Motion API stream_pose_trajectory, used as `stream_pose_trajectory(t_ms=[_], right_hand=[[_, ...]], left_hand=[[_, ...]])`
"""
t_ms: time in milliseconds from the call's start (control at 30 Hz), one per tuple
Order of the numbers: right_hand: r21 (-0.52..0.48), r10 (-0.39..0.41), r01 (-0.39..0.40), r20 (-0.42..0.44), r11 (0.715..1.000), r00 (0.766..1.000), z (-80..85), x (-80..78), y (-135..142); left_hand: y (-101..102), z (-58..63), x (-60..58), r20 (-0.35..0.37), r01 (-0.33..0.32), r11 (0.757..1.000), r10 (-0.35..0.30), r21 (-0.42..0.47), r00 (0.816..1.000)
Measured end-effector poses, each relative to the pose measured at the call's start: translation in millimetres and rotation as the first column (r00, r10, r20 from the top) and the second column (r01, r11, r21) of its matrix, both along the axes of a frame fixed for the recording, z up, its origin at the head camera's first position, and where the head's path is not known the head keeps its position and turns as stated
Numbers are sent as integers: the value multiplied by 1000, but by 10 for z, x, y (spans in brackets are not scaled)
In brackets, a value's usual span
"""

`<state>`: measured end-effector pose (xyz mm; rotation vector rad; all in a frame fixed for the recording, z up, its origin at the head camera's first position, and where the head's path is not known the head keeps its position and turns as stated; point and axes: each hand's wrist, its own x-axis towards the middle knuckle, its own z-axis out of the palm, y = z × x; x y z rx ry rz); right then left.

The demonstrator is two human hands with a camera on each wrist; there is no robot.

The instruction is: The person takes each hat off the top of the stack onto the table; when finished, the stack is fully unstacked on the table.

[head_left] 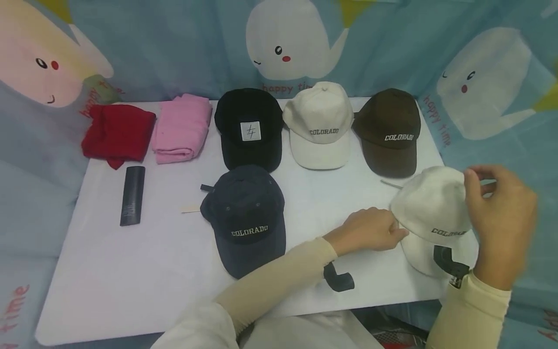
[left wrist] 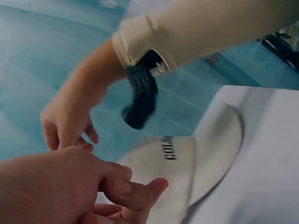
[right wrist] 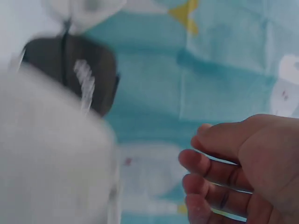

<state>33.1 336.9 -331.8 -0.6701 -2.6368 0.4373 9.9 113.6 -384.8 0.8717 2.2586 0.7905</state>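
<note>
A white cap point(head_left: 431, 206) with dark COLORADO lettering lies at the table's right front, its brim toward the person. My left hand point(head_left: 370, 230) is at the cap's left side with fingers bent. In the left wrist view the left hand's fingers point(left wrist: 126, 191) overlap the cap point(left wrist: 175, 172), and no fabric shows between them; contact is unclear. On the cap's right, my right hand point(head_left: 501, 218) is raised beside the crown. The right wrist view shows the right hand point(right wrist: 233, 172) loosely bent and holding nothing, apart from a blurred white shape point(right wrist: 56, 154).
Along the back lie red cloth point(head_left: 117, 133), pink cloth point(head_left: 180, 128), a black cap point(head_left: 248, 111), a cream cap point(head_left: 322, 111) and a brown cap point(head_left: 390, 126). A navy cap point(head_left: 246, 208) and a dark tube point(head_left: 132, 196) lie nearer. Patterned blue curtains point(head_left: 183, 43) surround the table.
</note>
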Motion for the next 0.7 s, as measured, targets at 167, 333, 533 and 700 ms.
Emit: stream_pose_trajectory(t_ms=[167,333,533,700], right_hand=[[-54,169,-185,-222,981,960,28,-156,-467],[-72,334,-371,-302,926,893,-6,-292,-920],[-97,489,-533,-287,840,824,-143,-381,-1478],[-153,615,-653,-233,742,753,-342,-367,-1933]], left_hand=[[-468,183,85,-47,-19,995,23,94,999],[-1009,312,174,-6,-72,973,75,220,997],[-1778,305,394,44,-196,918,192,344,980],[-2527,222,655,88,-435,810,438,393,895]])
